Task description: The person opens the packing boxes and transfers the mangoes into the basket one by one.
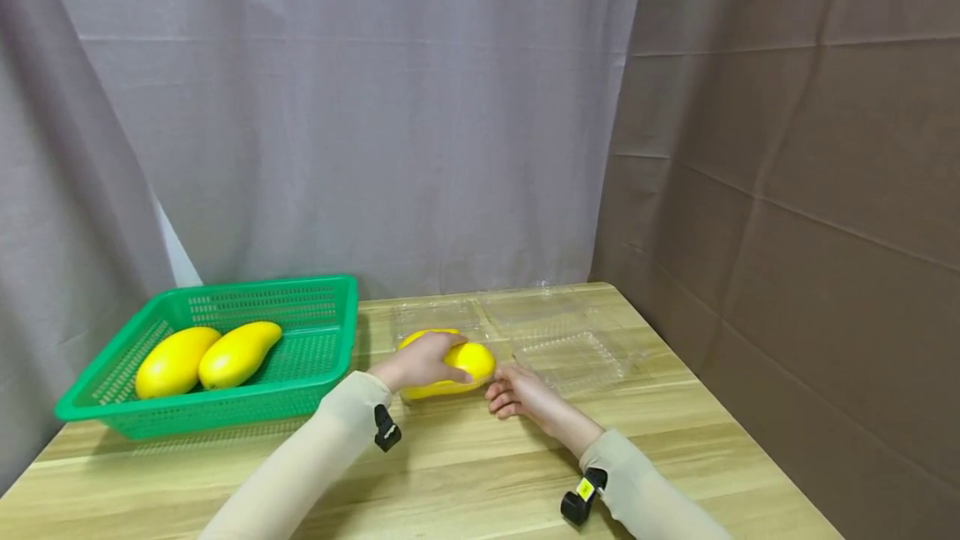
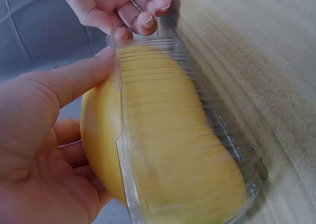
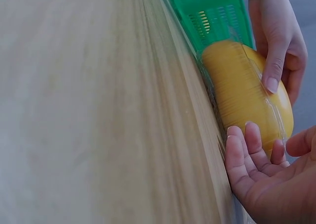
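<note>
A yellow mango (image 1: 471, 361) sits in a clear plastic clamshell box (image 2: 223, 127) on the table. My left hand (image 1: 423, 361) grips the mango from above, thumb on the near side and fingers on the far side. In the left wrist view, the mango bulges above the box's rim. My right hand (image 1: 528, 398) is at the box's right end, with thumb and index finger pinching the rim corner. Its other fingers are loosely bent beside the wall, as the right wrist view shows. The left hand hides part of the mango.
To the left stands a green perforated basket (image 1: 315, 348) with two mangoes (image 1: 238, 354) inside. Another clear clamshell box (image 1: 573, 357) lies spread on the wooden table (image 1: 480, 473), right of the mango's box. Grey curtains (image 1: 390, 123) hang behind, and brown cloth (image 1: 810, 232) at the right.
</note>
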Motion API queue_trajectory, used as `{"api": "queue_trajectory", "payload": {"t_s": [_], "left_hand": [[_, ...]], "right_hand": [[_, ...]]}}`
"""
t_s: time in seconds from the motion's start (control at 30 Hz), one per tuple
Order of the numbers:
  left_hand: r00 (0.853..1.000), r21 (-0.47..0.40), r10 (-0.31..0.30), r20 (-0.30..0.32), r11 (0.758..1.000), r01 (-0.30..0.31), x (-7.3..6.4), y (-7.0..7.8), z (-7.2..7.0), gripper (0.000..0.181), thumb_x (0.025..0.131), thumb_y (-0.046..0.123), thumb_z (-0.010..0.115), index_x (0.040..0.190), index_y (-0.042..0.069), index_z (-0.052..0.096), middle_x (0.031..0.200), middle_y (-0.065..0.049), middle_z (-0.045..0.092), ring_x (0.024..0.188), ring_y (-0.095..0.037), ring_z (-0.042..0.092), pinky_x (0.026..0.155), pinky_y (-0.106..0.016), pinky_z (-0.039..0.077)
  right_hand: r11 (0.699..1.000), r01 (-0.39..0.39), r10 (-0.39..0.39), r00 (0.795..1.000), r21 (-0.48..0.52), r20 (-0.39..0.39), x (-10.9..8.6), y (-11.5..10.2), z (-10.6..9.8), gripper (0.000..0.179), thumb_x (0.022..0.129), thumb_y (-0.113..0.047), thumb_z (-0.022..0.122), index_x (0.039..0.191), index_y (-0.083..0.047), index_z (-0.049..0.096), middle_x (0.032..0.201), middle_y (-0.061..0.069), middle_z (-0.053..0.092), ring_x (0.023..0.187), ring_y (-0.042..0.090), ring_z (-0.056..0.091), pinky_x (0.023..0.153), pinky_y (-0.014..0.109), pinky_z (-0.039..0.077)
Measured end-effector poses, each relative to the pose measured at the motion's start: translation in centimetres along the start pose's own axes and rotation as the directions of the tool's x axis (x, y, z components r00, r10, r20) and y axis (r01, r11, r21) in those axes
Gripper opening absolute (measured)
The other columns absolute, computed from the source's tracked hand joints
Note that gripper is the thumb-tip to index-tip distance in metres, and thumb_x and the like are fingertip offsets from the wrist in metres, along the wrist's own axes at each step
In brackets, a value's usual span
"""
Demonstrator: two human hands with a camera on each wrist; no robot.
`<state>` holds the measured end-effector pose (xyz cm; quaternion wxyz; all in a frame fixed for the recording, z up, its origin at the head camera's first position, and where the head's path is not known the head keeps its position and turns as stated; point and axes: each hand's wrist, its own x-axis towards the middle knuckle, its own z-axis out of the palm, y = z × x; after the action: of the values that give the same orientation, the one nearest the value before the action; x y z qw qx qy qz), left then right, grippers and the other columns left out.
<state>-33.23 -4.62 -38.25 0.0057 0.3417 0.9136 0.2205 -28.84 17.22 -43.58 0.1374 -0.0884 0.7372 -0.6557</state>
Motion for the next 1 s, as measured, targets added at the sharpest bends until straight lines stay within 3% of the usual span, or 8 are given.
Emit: {"api": "queue_trajectory", "payload": {"t_s": [0.27, 1.0], "left_hand": [[1.000, -0.015, 0.000, -0.011, 1.000, 0.000, -0.13, -0.03, -0.09, 0.062, 0.087, 0.031, 0.080, 0.135, -0.001, 0.059, 0.121, -0.010, 0.068, 0.095, -0.018, 0.060, 0.086, -0.036, 0.048], [0.999, -0.055, -0.037, -0.018, 0.998, 0.036, -0.86, 0.25, -0.25, 0.065, 0.089, 0.030, 0.078, 0.140, -0.002, 0.055, 0.133, -0.014, 0.063, 0.110, -0.024, 0.061, 0.097, -0.041, 0.047]], "right_hand": [[1.000, 0.003, -0.003, 1.000, 0.001, 0.022, 0.19, 0.09, -0.11, 0.030, 0.107, -0.018, 0.035, 0.118, 0.007, 0.046, 0.087, 0.003, 0.062, 0.075, 0.013, 0.062, 0.067, 0.025, 0.054], [1.000, 0.000, 0.000, 0.999, -0.009, 0.046, 0.29, 0.14, -0.16, 0.028, 0.107, -0.017, 0.035, 0.117, 0.008, 0.044, 0.087, 0.004, 0.061, 0.074, 0.013, 0.062, 0.068, 0.024, 0.053]]}}
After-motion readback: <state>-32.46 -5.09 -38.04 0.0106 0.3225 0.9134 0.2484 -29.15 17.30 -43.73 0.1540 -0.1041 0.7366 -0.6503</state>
